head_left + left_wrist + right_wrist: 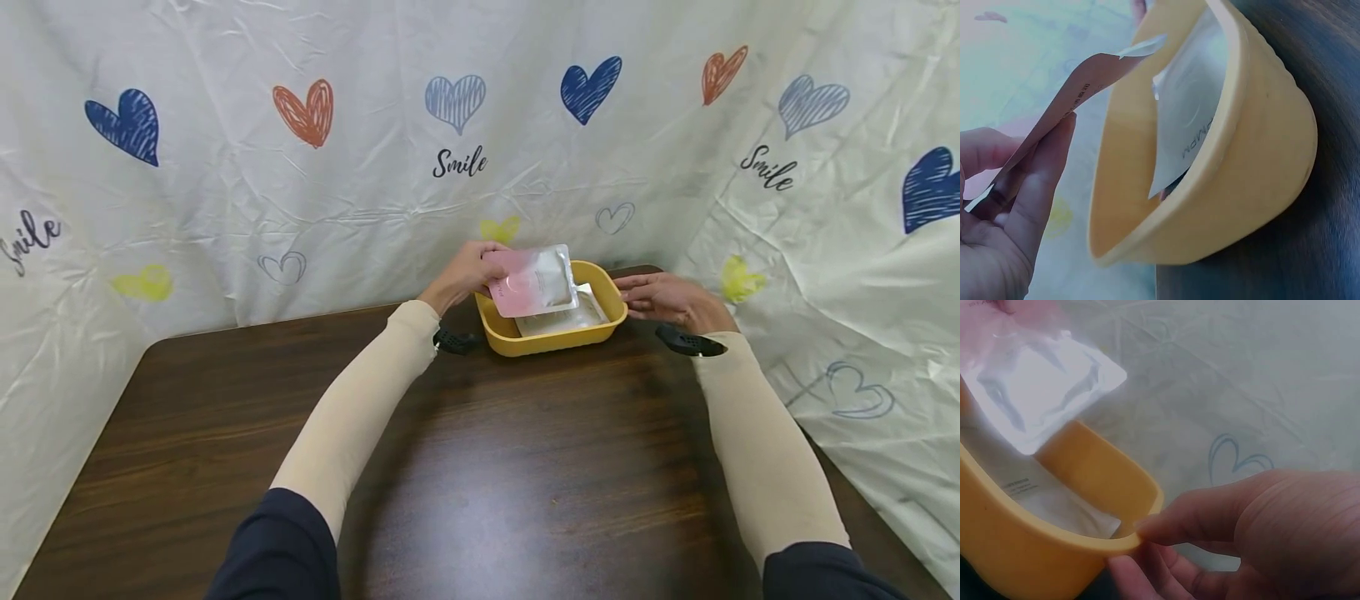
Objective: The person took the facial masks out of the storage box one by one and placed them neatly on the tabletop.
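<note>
My left hand (pixel 474 271) pinches a pink and silver sachet (pixel 534 282) by its left end, thumb on one face and fingers on the other. The sachet is tilted above a yellow plastic basin (pixel 551 342). Inside the basin lies a whitish sachet (pixel 1194 94) with printed lettering, leaning against the wall in the left wrist view. At the basin's right end, my right hand (pixel 671 300) holds the rim. In the right wrist view the thumb is at the rim's top, with the fingers (pixel 1127 575) against the outside wall.
The basin stands near the far edge of a dark brown wooden table (pixel 480 467). Behind it and on the right hangs a white curtain (pixel 360 183) printed with hearts and the word Smile. Black straps (pixel 690 340) circle both wrists.
</note>
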`<state>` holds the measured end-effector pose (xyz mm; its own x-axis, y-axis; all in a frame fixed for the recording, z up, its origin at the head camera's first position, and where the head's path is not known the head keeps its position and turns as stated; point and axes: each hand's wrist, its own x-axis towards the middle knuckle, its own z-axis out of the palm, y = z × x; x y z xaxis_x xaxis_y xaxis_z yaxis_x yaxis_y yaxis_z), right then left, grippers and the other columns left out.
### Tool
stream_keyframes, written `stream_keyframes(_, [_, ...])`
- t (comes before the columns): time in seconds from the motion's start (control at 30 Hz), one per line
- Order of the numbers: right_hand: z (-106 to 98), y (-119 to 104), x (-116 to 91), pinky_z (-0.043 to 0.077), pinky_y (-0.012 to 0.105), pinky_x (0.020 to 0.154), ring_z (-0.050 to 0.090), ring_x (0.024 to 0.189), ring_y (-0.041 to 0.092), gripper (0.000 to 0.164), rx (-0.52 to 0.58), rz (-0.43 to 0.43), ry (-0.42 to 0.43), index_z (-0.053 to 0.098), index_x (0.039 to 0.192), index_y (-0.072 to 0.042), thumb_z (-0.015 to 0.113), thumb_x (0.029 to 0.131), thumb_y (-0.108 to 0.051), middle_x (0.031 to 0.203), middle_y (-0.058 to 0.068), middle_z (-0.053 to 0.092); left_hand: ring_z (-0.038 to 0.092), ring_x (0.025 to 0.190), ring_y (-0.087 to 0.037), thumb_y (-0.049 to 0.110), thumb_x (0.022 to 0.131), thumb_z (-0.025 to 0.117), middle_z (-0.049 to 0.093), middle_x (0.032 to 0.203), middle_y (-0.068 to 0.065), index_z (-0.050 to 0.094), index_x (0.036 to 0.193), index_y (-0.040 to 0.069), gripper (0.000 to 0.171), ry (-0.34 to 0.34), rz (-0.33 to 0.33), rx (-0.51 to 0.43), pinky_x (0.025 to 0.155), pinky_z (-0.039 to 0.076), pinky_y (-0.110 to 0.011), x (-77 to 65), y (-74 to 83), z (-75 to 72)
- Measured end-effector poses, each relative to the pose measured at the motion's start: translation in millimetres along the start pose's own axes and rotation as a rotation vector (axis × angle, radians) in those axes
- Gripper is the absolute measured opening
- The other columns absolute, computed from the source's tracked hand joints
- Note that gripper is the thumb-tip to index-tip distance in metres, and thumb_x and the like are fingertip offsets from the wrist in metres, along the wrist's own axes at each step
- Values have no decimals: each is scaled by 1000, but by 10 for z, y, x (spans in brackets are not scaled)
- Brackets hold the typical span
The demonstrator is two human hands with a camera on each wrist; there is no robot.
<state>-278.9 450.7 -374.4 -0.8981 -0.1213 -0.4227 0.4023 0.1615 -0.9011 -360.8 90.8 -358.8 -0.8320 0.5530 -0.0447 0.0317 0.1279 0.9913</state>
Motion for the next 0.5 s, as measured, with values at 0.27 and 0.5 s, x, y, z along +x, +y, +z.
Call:
stream_keyframes(0.27, [4,1,-3,58,30,89,69,94,10,60,-9,-3,-7,31,158,-2,56,104,-11,113,-3,73,62,61,-18,-9,89,62,63,94,-14,66,123,-2,35,71,17,-16,52,55,-33,-151,36,-199])
stream_keyframes(0.5, [6,-1,-4,57,31,93,69,97,10,60,-29,4,-19,29,159,-2,55,105,-12,116,-4,72,62,63,-18,-9,89,61,61,99,-14,66,124,-2,36,112,27,-14,52,56,-31,-260,27,-384])
